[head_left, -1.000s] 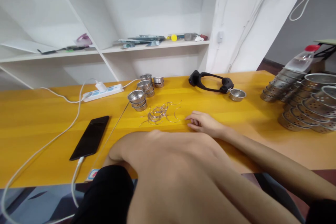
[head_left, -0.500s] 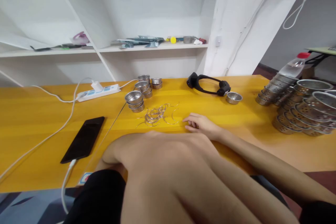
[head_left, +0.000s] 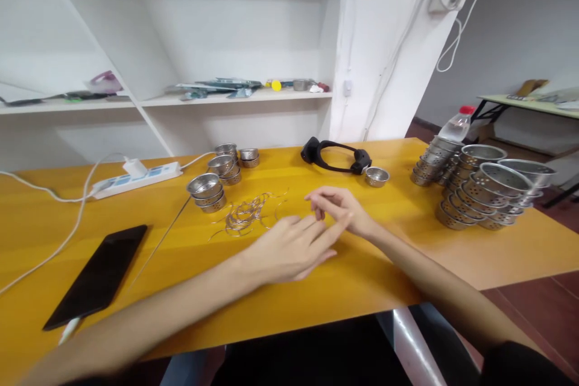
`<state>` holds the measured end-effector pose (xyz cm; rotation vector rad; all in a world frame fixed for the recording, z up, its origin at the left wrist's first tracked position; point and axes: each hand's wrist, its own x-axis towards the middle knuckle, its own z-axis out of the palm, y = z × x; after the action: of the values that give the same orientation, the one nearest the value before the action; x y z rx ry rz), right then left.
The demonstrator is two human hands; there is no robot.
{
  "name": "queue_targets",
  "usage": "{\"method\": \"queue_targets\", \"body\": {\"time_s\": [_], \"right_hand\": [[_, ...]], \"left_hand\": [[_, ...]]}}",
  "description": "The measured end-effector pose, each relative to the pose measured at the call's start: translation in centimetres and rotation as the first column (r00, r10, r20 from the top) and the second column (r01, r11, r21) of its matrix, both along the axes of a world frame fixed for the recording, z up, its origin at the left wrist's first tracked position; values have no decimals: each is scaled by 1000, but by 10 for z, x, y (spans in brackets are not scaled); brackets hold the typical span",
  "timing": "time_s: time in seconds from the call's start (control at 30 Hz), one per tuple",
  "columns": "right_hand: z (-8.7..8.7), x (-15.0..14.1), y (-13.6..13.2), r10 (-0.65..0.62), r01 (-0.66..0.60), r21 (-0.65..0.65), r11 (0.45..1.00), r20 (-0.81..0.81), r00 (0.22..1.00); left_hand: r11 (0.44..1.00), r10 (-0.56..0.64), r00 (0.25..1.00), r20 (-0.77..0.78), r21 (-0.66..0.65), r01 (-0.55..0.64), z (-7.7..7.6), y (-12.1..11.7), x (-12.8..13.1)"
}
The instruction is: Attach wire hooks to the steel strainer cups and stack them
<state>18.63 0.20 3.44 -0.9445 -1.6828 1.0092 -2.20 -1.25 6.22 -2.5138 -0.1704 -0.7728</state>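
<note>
My left hand reaches over the table from the left, palm down, with its fingers stretched out and nothing visible in them. Its fingertips overlap or touch my right hand. The right hand's fingers are curled together with the thumb; what they hold, if anything, I cannot make out. Just left of both hands lies a loose tangle of thin curved metal wires. Behind the wires stand small stacks of perforated metal cups. A single metal cup sits beyond my right hand.
A black headset-like band lies at the back. Tall stacks of perforated cups and a red-capped bottle stand at the right. On the left are a black phone with a cable and a white power strip. Shelves rise behind.
My left hand, which loomed large and blurred close to the camera, is now out over the table at my right hand. The view has turned to the right.
</note>
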Motion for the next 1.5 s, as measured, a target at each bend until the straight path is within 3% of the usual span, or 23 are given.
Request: {"method": "queue_targets", "body": {"time_s": [0.07, 0.13, 0.23, 0.4, 0.57, 0.87, 1.33, 1.5], "right_hand": [[12, 8, -2, 0, -4, -38, 999, -119, 993], [21, 13, -6, 47, -58, -76, 995, -141, 989], [27, 13, -11, 113, -117, -47, 992, -82, 990], [24, 4, -16, 178, -187, -55, 981, -143, 974], [21, -3, -23, 302, -326, -70, 943, -238, 923], [23, -12, -36, 383, -419, -26, 908, -358, 852], [26, -17, -42, 407, -445, 0, 896, -401, 820], [26, -20, -47, 307, -301, 70, 951, -309, 900]], "left_hand": [[1000, 12, 1000, 29, -2, -11, -35, 8, -2], [1000, 17, 997, 75, -19, -16, -61, 14, -7], [1000, 13, 992, 126, -30, -9, -76, 22, -15], [996, 11, 978, 210, -86, 7, -70, 28, -25], [992, -53, 955, 290, -96, 84, -64, 23, -30], [960, -196, 914, 356, -121, 253, -59, 15, -33], [959, -217, 910, 355, -95, 266, -53, 15, -43], [935, -208, 889, 408, -184, 303, -55, 12, -42]]}}
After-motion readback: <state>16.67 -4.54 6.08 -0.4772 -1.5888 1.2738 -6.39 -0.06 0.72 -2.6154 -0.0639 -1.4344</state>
